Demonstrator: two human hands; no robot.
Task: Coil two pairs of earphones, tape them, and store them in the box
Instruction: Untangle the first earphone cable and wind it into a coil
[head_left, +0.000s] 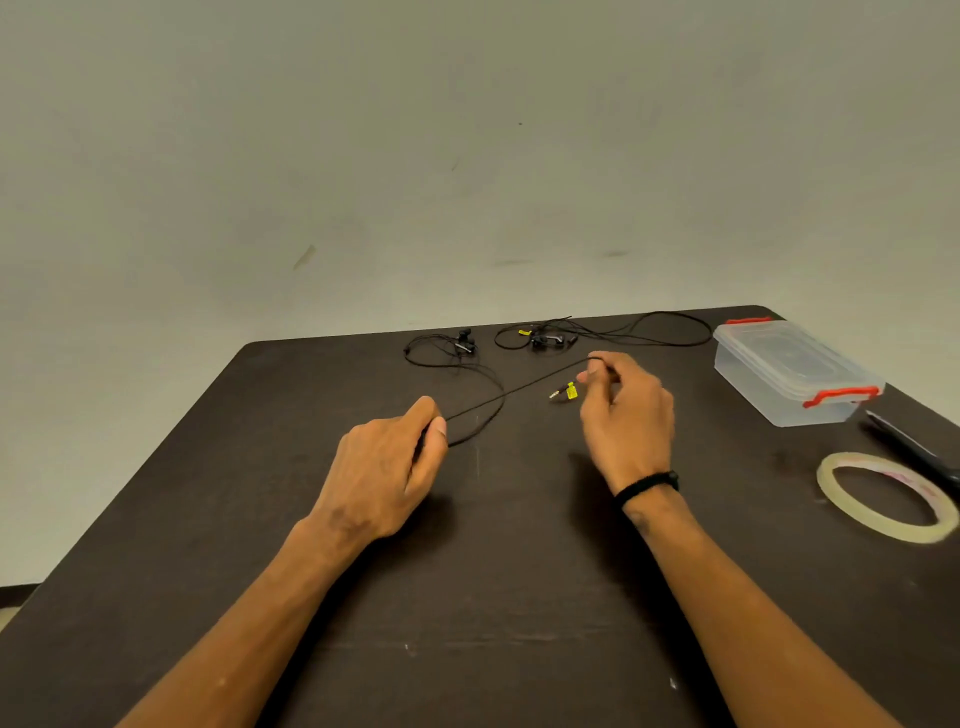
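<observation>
Two pairs of black earphones lie on the dark table (467, 597). The first pair's earbuds (464, 343) rest at the far middle; its cable (519, 387) runs taut between my hands. My left hand (387, 467) pinches the cable near a loop. My right hand (626, 410) grips the cable's plug end, and the jack with a yellow tag (565, 391) sticks out to the left of that hand. The second pair (550, 339) lies loose along the far edge, its cable trailing right. A clear box with red clips (792, 371) stands shut at the far right.
A roll of clear tape (885, 496) lies flat at the right edge. Just behind it lies a dark tool, possibly scissors (909, 444). A pale wall rises beyond the table's far edge.
</observation>
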